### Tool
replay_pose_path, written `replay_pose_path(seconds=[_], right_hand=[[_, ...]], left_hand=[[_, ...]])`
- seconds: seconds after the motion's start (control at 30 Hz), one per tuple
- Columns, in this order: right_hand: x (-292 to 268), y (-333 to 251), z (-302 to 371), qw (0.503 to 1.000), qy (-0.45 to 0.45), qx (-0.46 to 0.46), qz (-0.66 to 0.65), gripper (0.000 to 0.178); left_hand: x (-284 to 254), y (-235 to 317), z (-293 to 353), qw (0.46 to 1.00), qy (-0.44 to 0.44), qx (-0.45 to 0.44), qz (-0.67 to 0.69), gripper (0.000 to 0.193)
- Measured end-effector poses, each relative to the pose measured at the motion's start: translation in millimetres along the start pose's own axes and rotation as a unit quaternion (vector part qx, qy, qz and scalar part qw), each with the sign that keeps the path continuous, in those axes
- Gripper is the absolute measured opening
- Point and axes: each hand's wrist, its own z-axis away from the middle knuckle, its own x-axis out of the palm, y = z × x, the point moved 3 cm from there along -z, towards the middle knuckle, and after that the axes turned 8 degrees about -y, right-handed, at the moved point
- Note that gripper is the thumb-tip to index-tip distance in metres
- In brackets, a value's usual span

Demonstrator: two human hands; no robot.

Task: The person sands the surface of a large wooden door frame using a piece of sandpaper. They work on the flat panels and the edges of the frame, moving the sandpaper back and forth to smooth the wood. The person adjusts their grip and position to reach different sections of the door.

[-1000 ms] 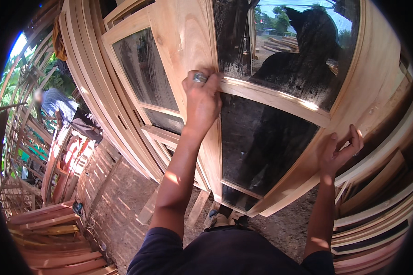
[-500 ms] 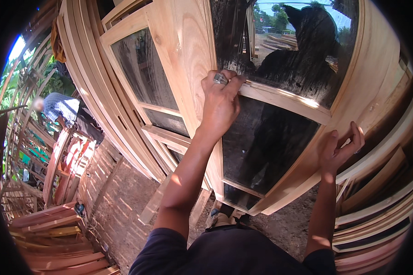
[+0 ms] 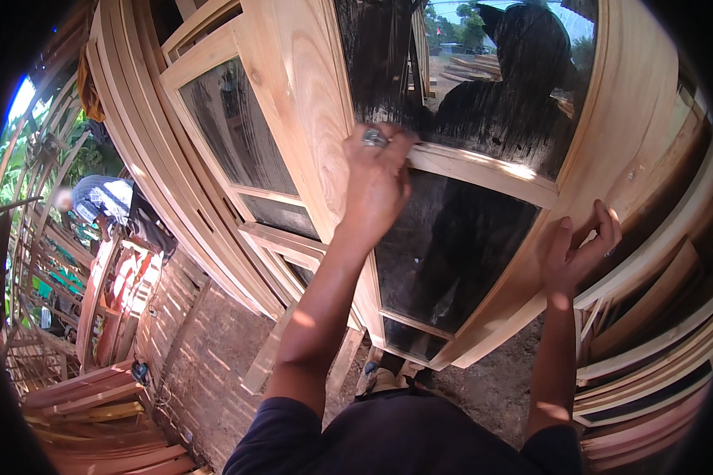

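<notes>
A pale wooden door with dark glass panes stands before me. My left hand, wearing a large ring, is closed at the left end of its crossbar, where the bar meets the upright. The fingertips are slightly blurred, and whatever they may pinch is hidden. On the door's right upright, my right hand rests lightly with thumb and fingers apart. The upper pane reflects a dark silhouette, trees and stacked timber; below the crossbar is a darker pane.
Another glazed wooden frame leans at the left beside several stacked frames. Curved-looking boards fill the right side. Reddish planks lie at lower left. Farther left, a person in a checked shirt bends over timber.
The door and both hands sit slightly farther left in view. My left hand stays at the crossbar's end, now with blurred fingers. My right hand remains on the right upright.
</notes>
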Motion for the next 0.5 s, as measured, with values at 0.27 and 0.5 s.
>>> replay_pose_path(seconds=[0.27, 0.5], right_hand=[[-2, 1, -2, 1.0, 0.006, -0.012, 0.008, 0.052], [-3, 2, -2, 0.999, 0.003, -0.02, 0.031, 0.053]], left_hand=[[-18, -30, 2, 0.999, 0.005, -0.02, -0.042, 0.033], [-15, -34, 5, 1.0, -0.014, -0.005, -0.023, 0.033]])
